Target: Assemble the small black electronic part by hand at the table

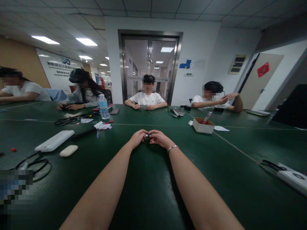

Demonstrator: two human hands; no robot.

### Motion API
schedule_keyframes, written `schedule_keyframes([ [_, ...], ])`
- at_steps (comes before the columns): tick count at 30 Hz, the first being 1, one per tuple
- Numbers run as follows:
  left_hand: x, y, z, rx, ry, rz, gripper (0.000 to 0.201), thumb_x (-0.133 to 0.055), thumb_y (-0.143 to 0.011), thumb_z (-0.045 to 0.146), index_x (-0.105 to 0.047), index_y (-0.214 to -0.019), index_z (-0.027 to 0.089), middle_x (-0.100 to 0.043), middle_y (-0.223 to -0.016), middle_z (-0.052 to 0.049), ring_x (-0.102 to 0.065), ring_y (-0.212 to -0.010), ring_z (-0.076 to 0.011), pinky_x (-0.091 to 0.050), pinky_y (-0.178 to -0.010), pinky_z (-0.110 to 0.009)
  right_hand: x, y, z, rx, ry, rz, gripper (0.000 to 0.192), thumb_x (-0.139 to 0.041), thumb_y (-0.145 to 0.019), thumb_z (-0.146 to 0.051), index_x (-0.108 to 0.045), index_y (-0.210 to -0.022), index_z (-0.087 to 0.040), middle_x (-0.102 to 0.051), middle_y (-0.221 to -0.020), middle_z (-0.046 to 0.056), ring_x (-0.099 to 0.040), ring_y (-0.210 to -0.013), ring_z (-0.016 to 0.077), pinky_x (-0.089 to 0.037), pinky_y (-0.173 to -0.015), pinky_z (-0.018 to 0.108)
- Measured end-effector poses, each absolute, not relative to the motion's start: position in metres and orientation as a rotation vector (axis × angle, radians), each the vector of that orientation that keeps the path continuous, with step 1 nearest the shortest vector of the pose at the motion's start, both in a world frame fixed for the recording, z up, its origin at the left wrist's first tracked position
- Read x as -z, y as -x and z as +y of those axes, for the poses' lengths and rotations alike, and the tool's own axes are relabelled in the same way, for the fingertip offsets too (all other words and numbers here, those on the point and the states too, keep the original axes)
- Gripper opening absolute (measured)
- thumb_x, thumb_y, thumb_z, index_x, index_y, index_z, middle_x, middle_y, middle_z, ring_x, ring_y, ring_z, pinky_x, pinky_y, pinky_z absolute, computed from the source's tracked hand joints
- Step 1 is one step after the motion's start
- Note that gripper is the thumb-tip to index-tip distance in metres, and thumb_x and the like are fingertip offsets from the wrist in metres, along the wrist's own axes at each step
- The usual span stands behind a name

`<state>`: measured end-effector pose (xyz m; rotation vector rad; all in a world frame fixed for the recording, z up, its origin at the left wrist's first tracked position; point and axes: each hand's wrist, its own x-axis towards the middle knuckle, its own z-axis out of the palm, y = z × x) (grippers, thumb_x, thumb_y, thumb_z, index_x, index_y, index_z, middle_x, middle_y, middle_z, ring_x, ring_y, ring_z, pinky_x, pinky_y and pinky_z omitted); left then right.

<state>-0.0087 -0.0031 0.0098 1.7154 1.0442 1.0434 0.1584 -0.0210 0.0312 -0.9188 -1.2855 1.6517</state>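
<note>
Both my arms reach forward over the green table. My left hand is closed, with its fingertips on a small silver-and-dark object. From the other side my right hand pinches the same object, so the two hands nearly meet. The object is too small and too covered by fingers for its kind to show. A metal bracelet circles my right wrist.
On the left are a white power bank, a pale oval case, black cables and a water bottle. A small open box stands at right, and a white device lies near the right edge. Several people sit around the table.
</note>
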Motion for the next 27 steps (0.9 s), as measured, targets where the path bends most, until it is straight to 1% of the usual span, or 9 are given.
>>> schedule_keyframes([
  [4,-0.0086,0.0101,-0.0012,-1.071,-1.741,1.07,0.028,-0.047,-0.069,0.019,-0.058,-0.095,0.016,-0.049,-0.059,0.003,-0.045,-0.051,-0.0085,-0.036,-0.049,-0.019,-0.0311,-0.1581,-0.0202,-1.645,0.929,-1.283,0.016,-0.054,-0.074,-0.001,-0.054,-0.084,-0.013,-0.058,-0.062,0.0,-0.054,-0.045,0.0074,-0.056,-0.052,0.025],
  [9,-0.009,0.0101,0.0,-1.054,-1.716,1.082,0.027,-0.044,-0.071,0.019,-0.059,-0.093,0.016,-0.05,-0.059,0.003,-0.045,-0.05,-0.0085,-0.037,-0.048,-0.019,-0.0314,-0.1582,-0.0209,-1.639,0.928,-1.308,0.015,-0.057,-0.074,-0.003,-0.054,-0.084,-0.014,-0.058,-0.062,-0.001,-0.055,-0.047,0.0076,-0.057,-0.053,0.024],
  [16,-0.0127,0.0082,-0.005,-1.063,-1.701,1.028,0.027,-0.041,-0.08,0.029,-0.058,-0.093,0.013,-0.048,-0.054,0.003,-0.044,-0.047,-0.0081,-0.035,-0.047,-0.019,-0.0303,-0.1585,-0.02,-1.645,0.926,-1.302,0.016,-0.057,-0.074,-0.002,-0.054,-0.085,-0.013,-0.059,-0.063,0.0,-0.055,-0.047,0.0074,-0.056,-0.053,0.024],
  [19,-0.014,0.0068,-0.0063,-1.055,-1.69,1.029,0.028,-0.04,-0.081,0.033,-0.058,-0.091,0.014,-0.047,-0.053,0.003,-0.042,-0.045,-0.0078,-0.034,-0.046,-0.019,-0.0298,-0.1585,-0.0194,-1.645,0.925,-1.302,0.016,-0.057,-0.073,-0.002,-0.054,-0.084,-0.014,-0.058,-0.062,-0.001,-0.055,-0.046,0.0075,-0.056,-0.052,0.024],
  [22,-0.0145,0.0061,-0.0064,-1.036,-1.655,1.055,0.024,-0.042,-0.077,0.025,-0.058,-0.091,0.014,-0.048,-0.054,0.003,-0.042,-0.046,-0.0074,-0.033,-0.046,-0.018,-0.0304,-0.1585,-0.02,-1.648,0.925,-1.303,0.017,-0.059,-0.073,-0.003,-0.054,-0.084,-0.014,-0.058,-0.061,-0.002,-0.055,-0.046,0.0074,-0.056,-0.051,0.023],
  [24,-0.015,0.0064,-0.0065,-1.03,-1.659,1.057,0.025,-0.044,-0.073,0.021,-0.058,-0.092,0.015,-0.049,-0.056,0.003,-0.043,-0.047,-0.0074,-0.034,-0.047,-0.018,-0.031,-0.1587,-0.0207,-1.648,0.926,-1.303,0.017,-0.059,-0.072,-0.004,-0.054,-0.085,-0.014,-0.058,-0.061,-0.002,-0.055,-0.046,0.0075,-0.056,-0.051,0.023],
  [27,-0.0173,0.0073,-0.0078,-1.034,-1.665,1.031,0.027,-0.044,-0.072,0.02,-0.058,-0.094,0.015,-0.05,-0.056,0.003,-0.044,-0.047,-0.0076,-0.035,-0.048,-0.019,-0.0307,-0.1588,-0.0212,-1.627,0.925,-1.32,0.019,-0.06,-0.071,-0.005,-0.054,-0.086,-0.014,-0.057,-0.061,-0.003,-0.053,-0.044,0.0066,-0.055,-0.049,0.022],
])
